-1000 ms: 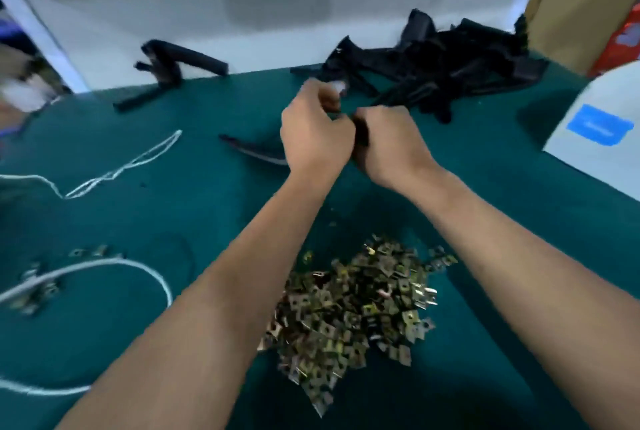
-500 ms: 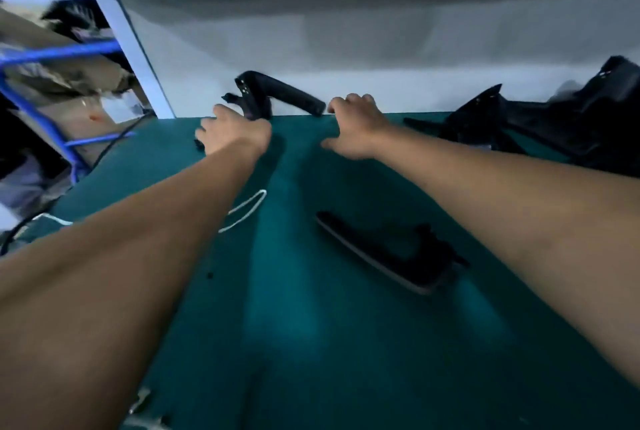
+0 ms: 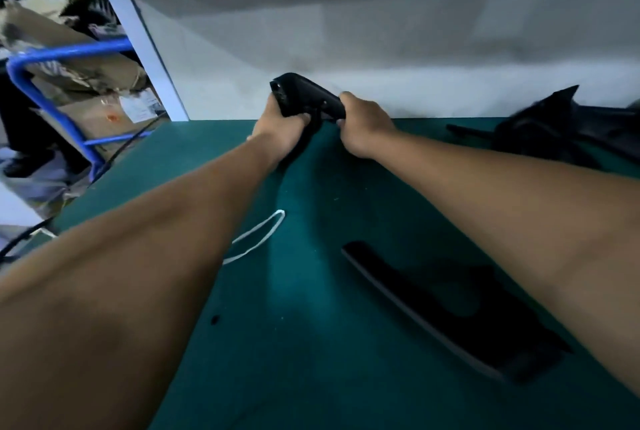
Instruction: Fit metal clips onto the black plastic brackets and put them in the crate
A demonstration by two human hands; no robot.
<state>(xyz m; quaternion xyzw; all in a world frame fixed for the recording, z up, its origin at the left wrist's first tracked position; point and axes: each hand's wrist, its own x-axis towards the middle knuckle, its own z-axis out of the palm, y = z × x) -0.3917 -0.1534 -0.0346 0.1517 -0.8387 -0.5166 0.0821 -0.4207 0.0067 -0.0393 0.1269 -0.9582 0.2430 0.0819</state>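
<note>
Left hand (image 3: 277,131): we've got it curled round the bracket (image 3: 304,97), far edge of the desk (image 3: 311,343)
Right hand (image 3: 363,124): gripping the bracket's other end
Second bracket (image 3: 443,305): flat on the desk by our right forearm
Pile (image 3: 561,124): more black parts, far right

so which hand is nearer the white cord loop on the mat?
Left. The left hand grips the held bracket up-table of the cord loop; the right hand grips the same bracket farther right.
</note>
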